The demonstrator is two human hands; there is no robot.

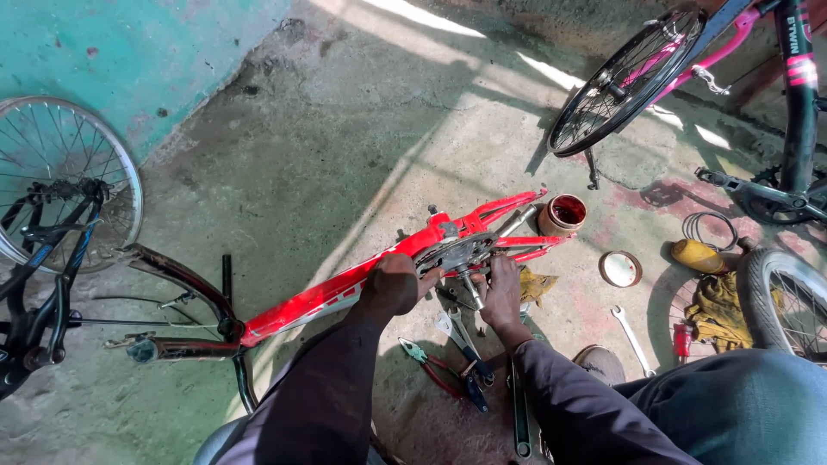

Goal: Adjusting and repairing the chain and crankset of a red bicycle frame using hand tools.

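Note:
A red bicycle frame lies on its side on the concrete floor, with its chainring and crank facing up. My left hand is closed over the frame just left of the chainring. My right hand grips a metal part at the crank, below the chainring; what the fingers close on is partly hidden. Pliers with red handles and other hand tools lie on the floor just under my hands.
An open tin of red grease and its lid sit right of the frame. A spanner, a yellow rag and a bottle lie nearby. Other bicycles stand at far left and upper right.

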